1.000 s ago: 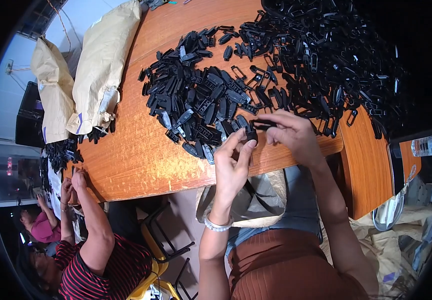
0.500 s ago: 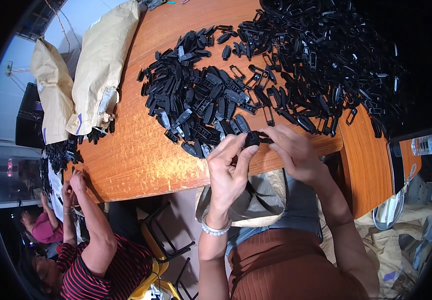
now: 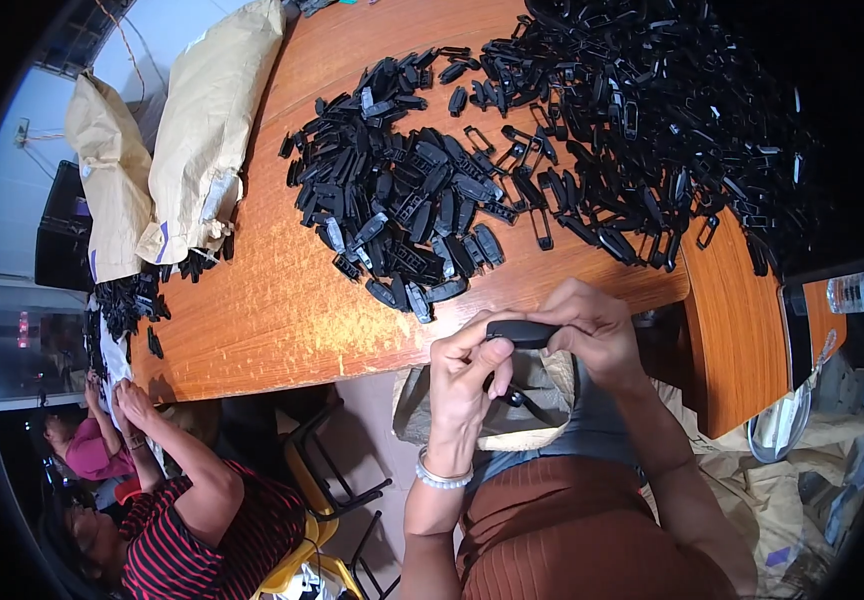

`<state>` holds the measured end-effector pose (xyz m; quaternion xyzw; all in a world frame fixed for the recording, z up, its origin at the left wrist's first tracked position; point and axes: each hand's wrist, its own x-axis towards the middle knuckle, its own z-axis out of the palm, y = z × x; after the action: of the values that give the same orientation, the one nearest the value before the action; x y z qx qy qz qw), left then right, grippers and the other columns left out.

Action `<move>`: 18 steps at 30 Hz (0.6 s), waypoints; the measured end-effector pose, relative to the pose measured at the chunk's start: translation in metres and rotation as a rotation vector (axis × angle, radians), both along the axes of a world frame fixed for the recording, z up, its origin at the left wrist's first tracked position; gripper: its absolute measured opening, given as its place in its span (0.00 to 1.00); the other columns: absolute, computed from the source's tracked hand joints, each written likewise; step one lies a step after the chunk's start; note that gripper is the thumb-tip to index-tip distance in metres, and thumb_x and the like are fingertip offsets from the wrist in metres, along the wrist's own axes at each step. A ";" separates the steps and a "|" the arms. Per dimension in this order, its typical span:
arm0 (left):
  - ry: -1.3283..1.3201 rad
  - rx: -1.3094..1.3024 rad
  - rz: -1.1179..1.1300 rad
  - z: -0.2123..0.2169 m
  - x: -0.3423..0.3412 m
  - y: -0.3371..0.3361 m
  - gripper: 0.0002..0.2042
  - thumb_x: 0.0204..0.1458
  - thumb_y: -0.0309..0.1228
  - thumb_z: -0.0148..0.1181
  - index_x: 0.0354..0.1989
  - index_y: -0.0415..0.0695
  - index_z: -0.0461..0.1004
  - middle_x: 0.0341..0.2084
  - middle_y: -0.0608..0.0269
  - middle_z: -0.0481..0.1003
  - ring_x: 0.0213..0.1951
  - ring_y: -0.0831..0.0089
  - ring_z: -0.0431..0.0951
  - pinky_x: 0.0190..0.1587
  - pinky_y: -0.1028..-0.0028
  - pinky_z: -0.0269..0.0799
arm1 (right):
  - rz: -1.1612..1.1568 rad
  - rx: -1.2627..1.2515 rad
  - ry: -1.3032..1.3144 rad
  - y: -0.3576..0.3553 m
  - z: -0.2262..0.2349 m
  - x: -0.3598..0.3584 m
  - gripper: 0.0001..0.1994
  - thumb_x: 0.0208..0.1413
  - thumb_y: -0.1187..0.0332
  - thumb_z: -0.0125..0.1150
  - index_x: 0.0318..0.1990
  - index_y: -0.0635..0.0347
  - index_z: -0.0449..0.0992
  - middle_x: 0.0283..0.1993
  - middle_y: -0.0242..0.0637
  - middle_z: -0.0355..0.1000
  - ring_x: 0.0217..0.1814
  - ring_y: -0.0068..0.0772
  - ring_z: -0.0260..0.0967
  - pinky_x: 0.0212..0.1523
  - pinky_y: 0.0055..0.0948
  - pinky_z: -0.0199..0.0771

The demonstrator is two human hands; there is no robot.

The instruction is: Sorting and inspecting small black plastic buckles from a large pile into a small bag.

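Both my hands hold one smooth black oval plastic casing (image 3: 524, 333) at the near table edge. My left hand (image 3: 464, 372) pinches its left end between thumb and fingers, and my right hand (image 3: 594, 335) grips the right end. Below them an open pale sack (image 3: 414, 412) with a grey lining lies at my lap. A dark piece (image 3: 520, 400) shows over its mouth; whether it is loose cannot be seen. Just beyond my hands lies a heap of black oval plastic pieces (image 3: 392, 200), some showing ribbed insides.
A bigger pile of black plastic frames (image 3: 642, 130) covers the table's right side. Two brown paper sacks (image 3: 214, 130) lie at the left on the wooden table (image 3: 252, 330). A co-worker in a striped shirt (image 3: 212, 530) sits left; a clear bottle (image 3: 852, 292) is at right.
My hands have come down and toward me, off the heap and over the sack. The casing now shows its long smooth side. The co-worker's arms have shifted lower.
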<state>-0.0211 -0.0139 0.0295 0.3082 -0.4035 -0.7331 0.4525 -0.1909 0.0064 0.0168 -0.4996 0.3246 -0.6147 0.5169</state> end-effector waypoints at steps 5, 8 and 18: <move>-0.419 0.022 -0.195 -0.002 0.020 0.010 0.12 0.47 0.23 0.61 0.42 0.36 0.76 0.28 0.66 0.72 0.21 0.86 0.65 0.23 0.85 0.59 | 0.180 0.201 0.107 -0.001 -0.002 -0.016 0.06 0.47 0.84 0.56 0.33 0.69 0.77 0.30 0.35 0.70 0.27 0.21 0.68 0.29 0.20 0.69; -0.760 -0.531 -0.068 -0.003 0.019 0.004 0.11 0.43 0.22 0.63 0.38 0.38 0.76 0.31 0.59 0.75 0.29 0.71 0.72 0.35 0.74 0.68 | 0.197 0.180 0.237 -0.013 -0.005 -0.030 0.07 0.47 0.83 0.54 0.33 0.70 0.77 0.32 0.37 0.72 0.25 0.21 0.68 0.27 0.21 0.67; -1.505 -1.181 0.251 -0.007 0.043 -0.088 0.12 0.40 0.15 0.53 0.36 0.35 0.70 0.38 0.49 0.68 0.39 0.55 0.70 0.39 0.63 0.68 | -0.551 0.000 1.395 -0.060 -0.022 0.000 0.07 0.50 0.72 0.58 0.34 0.66 0.69 0.37 0.44 0.66 0.34 0.42 0.69 0.32 0.34 0.69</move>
<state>0.0217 -0.1019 0.0225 0.4609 -0.8559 0.0313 0.2324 -0.1911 -0.0536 -0.0054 -0.6740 0.6903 -0.2624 0.0186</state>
